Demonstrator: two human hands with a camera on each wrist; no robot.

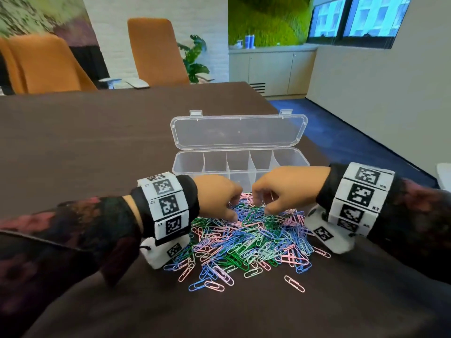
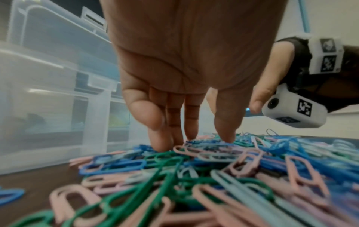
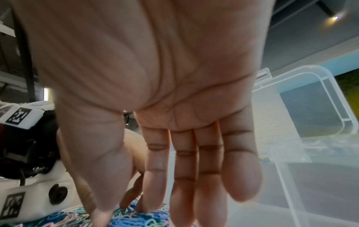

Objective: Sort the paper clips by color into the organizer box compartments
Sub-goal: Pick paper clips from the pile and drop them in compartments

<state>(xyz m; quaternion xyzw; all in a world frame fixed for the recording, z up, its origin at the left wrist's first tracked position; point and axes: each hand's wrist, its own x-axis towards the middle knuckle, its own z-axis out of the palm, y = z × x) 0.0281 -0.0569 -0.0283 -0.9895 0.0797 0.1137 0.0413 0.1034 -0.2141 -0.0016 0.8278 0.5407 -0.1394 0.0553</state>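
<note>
A loose heap of plastic-coated wire paper clips (image 1: 246,237) in pink, blue, dark green and pale mint lies on the dark brown bench (image 1: 97,142), with a few strays scattered at its near edge. Just behind the heap stands the clear plastic organizer box (image 1: 240,164), its hinged lid (image 1: 239,130) swung open and leaning back. Thin dividers split the box into a row of compartments, and no clips show in the ones that are visible.

Both hands are down at the far side of the heap, close to each other and just in front of the box. The left hand (image 1: 217,196) reaches palm-down, its fingertips (image 2: 227,136) touching the top of the pile among pink and blue clips; its grip is apart, the fingers nearly straight and closed on nothing. The right hand (image 1: 285,189) also points into the heap, with its fingertips (image 3: 147,205) pressed among blue clips; its fingers are extended and slightly spread, the grip likewise apart. Whether any single clip is caught between thumb and finger cannot be told.

Each forearm wears a dark patterned sleeve (image 1: 73,225) and a white wristband with black square markers (image 1: 166,206).
</note>
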